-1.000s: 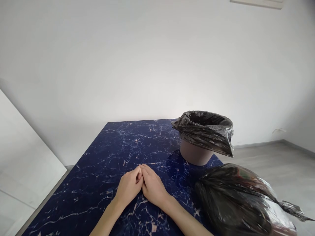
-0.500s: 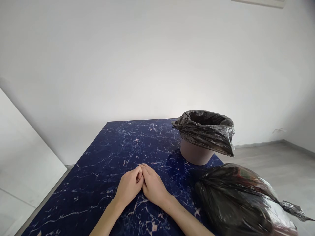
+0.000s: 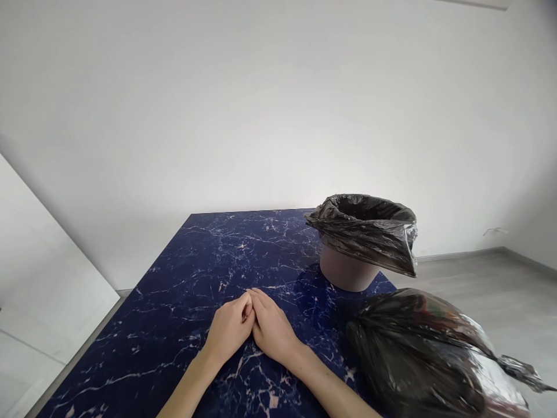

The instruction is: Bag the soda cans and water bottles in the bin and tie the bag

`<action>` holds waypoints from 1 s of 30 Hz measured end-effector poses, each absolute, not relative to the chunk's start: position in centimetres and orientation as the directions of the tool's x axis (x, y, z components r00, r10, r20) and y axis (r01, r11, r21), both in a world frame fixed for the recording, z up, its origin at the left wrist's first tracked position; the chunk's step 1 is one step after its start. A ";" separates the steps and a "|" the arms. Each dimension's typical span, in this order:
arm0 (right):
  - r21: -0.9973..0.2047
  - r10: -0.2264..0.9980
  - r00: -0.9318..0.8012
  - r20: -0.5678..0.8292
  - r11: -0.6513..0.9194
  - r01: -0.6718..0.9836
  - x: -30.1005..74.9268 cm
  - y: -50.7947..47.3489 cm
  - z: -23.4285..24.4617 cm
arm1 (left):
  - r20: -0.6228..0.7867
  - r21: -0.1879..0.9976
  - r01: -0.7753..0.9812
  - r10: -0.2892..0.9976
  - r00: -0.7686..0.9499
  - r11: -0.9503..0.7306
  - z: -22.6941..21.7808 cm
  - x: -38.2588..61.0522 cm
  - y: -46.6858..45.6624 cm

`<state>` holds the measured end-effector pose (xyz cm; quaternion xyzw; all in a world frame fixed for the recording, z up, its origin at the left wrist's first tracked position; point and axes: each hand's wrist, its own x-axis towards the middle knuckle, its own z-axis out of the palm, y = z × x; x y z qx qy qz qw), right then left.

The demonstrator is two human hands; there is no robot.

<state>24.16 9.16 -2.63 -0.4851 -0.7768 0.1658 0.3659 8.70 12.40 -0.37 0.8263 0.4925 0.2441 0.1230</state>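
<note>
The tabletop [image 3: 209, 255] in front of me is deep navy blue, patterned like marble: thin white veins branch and cross all over it, with small flecks of pale pink scattered among them. On my right, the bin [image 3: 348, 270] is a plain, muted mauve-grey, and its liner [image 3: 365, 238] is glossy black with paler grey creases. The bag [image 3: 409, 348] nearer to me is also shiny black, streaked with bright silver highlights, with a blurred reddish and greenish tint near its top. The wall [image 3: 261, 116] I face is plain off-white, shading to grey. The floor [image 3: 470, 284] is light grey, the skirting [image 3: 455, 254] darker grey.
</note>
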 end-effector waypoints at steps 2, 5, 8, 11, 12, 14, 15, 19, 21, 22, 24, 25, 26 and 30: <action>-0.612 0.874 -0.263 0.408 0.475 0.632 24.2 9.1 -2.6 | 0.287 0.441 0.753 0.872 0.397 -0.488 -0.3 8.7 12.4; -0.609 0.871 -0.266 0.412 0.481 0.630 24.2 9.2 -2.6 | 0.295 0.439 0.751 0.869 0.397 -0.492 -0.2 8.8 12.3; -0.607 0.869 -0.269 0.415 0.485 0.630 24.2 9.2 -2.7 | 0.301 0.438 0.752 0.868 0.395 -0.493 0.0 8.8 12.2; -0.606 0.870 -0.269 0.413 0.483 0.632 24.2 9.2 -2.7 | 0.303 0.437 0.752 0.868 0.394 -0.494 0.0 8.8 12.1; -0.606 0.870 -0.268 0.413 0.482 0.633 24.2 9.2 -2.7 | 0.303 0.436 0.753 0.868 0.394 -0.494 0.0 8.8 12.1; -0.606 0.871 -0.265 0.414 0.481 0.634 24.2 9.2 -2.7 | 0.302 0.434 0.753 0.868 0.395 -0.494 -0.1 8.8 12.0; -0.606 0.871 -0.264 0.415 0.481 0.634 24.2 9.2 -2.8 | 0.301 0.433 0.753 0.867 0.397 -0.495 -0.1 8.8 12.1; -0.607 0.869 -0.259 0.421 0.482 0.632 24.2 9.2 -2.8 | 0.300 0.430 0.753 0.866 0.401 -0.498 -0.2 8.8 12.2; -0.608 0.869 -0.257 0.423 0.482 0.631 24.2 9.2 -2.9 | 0.298 0.430 0.752 0.865 0.403 -0.499 -0.2 8.8 12.2; -0.609 0.869 -0.257 0.424 0.483 0.630 24.2 9.2 -2.8 | 0.298 0.431 0.751 0.864 0.405 -0.500 -0.2 8.8 12.2; -0.610 0.868 -0.256 0.425 0.483 0.628 24.2 9.2 -2.9 | 0.297 0.431 0.750 0.863 0.408 -0.503 -0.2 8.8 12.2; -0.611 0.868 -0.255 0.426 0.483 0.627 24.2 9.2 -2.9 | 0.297 0.431 0.749 0.863 0.408 -0.503 -0.2 8.8 12.2; -0.612 0.868 -0.254 0.426 0.483 0.626 24.2 9.2 -2.9 | 0.296 0.432 0.749 0.863 0.409 -0.503 -0.2 8.8 12.2; -0.614 0.867 -0.253 0.430 0.486 0.622 24.1 9.2 -3.0 | 0.291 0.435 0.747 0.864 0.411 -0.503 -0.2 8.8 12.2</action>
